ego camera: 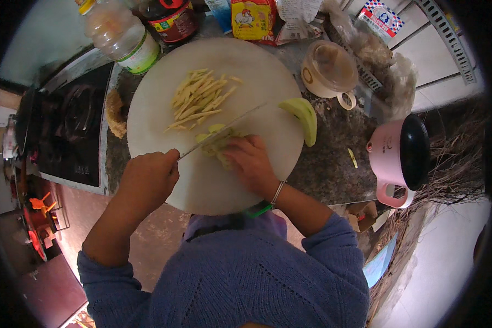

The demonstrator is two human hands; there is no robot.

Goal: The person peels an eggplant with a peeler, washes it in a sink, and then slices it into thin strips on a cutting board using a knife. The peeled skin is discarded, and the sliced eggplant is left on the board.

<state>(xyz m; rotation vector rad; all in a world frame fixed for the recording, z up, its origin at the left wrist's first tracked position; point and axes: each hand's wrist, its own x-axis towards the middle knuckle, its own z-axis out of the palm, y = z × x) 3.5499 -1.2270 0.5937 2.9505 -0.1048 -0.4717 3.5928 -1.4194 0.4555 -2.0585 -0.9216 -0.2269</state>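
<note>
My left hand grips the handle of a kitchen knife, its blade slanting up to the right across a round white cutting board. Under the fingers of my right hand, pale green vegetable slices are held against the board, close beside the blade. The fingers partly cover these slices. Farther back on the board lies a heap of thin vegetable strips. A larger curved piece of the green vegetable rests at the board's right edge.
Left of the board is a black cooktop; a brown scouring pad sits between them. Behind stand a plastic bottle, a dark jar and a yellow seasoning packet. Rightward are a lidded cup and a pink electric pot.
</note>
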